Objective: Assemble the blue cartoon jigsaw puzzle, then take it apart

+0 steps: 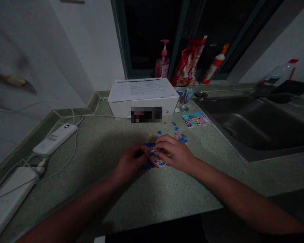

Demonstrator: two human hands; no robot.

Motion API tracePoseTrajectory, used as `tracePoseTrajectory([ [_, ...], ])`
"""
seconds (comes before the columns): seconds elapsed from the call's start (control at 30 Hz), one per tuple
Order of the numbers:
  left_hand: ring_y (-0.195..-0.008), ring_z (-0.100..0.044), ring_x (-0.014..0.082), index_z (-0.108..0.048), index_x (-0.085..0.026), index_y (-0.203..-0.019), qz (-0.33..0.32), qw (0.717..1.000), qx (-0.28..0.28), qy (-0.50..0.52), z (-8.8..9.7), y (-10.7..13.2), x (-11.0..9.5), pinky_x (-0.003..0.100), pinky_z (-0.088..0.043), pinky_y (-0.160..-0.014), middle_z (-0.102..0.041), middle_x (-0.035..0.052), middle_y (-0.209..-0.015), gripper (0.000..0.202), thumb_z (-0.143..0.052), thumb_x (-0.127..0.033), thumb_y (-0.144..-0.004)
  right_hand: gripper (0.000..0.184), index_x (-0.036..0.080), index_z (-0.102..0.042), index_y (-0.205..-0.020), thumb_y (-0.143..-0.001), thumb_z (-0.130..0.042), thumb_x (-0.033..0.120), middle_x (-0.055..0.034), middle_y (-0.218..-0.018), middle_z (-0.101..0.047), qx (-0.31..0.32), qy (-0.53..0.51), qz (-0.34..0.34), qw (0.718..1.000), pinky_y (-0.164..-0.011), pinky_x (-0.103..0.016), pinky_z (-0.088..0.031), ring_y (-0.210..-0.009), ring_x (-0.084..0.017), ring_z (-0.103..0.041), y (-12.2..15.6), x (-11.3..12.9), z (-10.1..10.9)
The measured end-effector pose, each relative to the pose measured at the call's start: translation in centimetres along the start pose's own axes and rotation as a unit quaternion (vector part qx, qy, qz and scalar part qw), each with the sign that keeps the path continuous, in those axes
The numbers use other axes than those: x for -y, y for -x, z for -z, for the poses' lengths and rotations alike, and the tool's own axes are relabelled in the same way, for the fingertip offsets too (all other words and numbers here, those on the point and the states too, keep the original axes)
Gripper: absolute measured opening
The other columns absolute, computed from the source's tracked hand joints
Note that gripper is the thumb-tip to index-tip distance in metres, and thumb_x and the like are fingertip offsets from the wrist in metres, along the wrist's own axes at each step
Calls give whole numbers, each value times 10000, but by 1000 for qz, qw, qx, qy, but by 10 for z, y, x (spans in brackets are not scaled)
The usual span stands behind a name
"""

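A small, partly joined jigsaw puzzle (157, 161) with blue and colourful pieces lies on the speckled counter (131, 199) in front of me. My left hand (130, 162) rests at its left edge, fingers curled and pinched against the pieces. From the right, my right hand (174, 152) lies over the puzzle's top, fingers bent down onto it and hiding much of it. Several loose blue pieces (181, 136) lie just beyond my right hand. A printed picture card (197, 119) lies farther back right.
A white box (144, 98) with paper on top stands at the back. Behind it are a pink pump bottle (162, 62), a red bag (188, 64) and an orange-capped bottle (214, 65). A steel sink (258, 125) is right. White power banks (55, 138) and cables lie left.
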State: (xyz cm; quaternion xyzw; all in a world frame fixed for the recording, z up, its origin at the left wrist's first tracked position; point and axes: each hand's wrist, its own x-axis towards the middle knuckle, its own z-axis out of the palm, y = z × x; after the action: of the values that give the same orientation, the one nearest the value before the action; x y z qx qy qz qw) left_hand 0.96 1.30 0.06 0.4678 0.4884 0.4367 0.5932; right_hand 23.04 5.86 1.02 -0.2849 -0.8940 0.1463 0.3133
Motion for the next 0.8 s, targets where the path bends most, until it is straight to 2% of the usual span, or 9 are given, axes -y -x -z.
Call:
tracePoseTrajectory([
  [0.2, -791, -637, 196, -737, -170, -972, -15, 1000, 22, 6, -2, 0, 0, 336, -513, -736, -693, 56, -851, 257, -807, -345, -797, 97, 222, -693, -1046, -1023, -603, 251, -75, -1120, -698, -10, -2, 2, 1000, -854, -363, -596, -1024, -204, -699, -1, 3, 1],
  [0.4, -743, -635, 178, -683, -158, -898, 6, 999, 19, 31, -2, 0, 0, 327, -501, -703, -695, 57, -839, 311, -854, -383, -769, 224, 209, -687, -1175, -996, -661, 341, -100, -1168, -697, 13, -2, 24, 1000, -851, -383, -603, -1046, -231, -698, 0, 4, 0],
  [0.57, -748, -647, 181, -681, -155, -893, 20, 998, 17, 53, -2, 0, 2, 334, -509, -720, -706, 60, -843, 354, -855, -437, -768, 218, 221, -689, -1208, -1019, -611, 298, -96, -1170, -701, 22, 11, 18, 1000, -862, -380, -602, -1052, -223, -696, 0, 3, -1],
  [0.8, -709, -645, 180, -674, -162, -863, 27, 998, 23, 51, -3, 1, -2, 327, -496, -688, -705, 52, -799, 374, -862, -469, -760, 250, 214, -680, -1222, -997, -650, 318, -107, -1184, -705, 19, 15, 43, 999, -864, -397, -607, -1058, -239, -697, 0, 4, 0],
])
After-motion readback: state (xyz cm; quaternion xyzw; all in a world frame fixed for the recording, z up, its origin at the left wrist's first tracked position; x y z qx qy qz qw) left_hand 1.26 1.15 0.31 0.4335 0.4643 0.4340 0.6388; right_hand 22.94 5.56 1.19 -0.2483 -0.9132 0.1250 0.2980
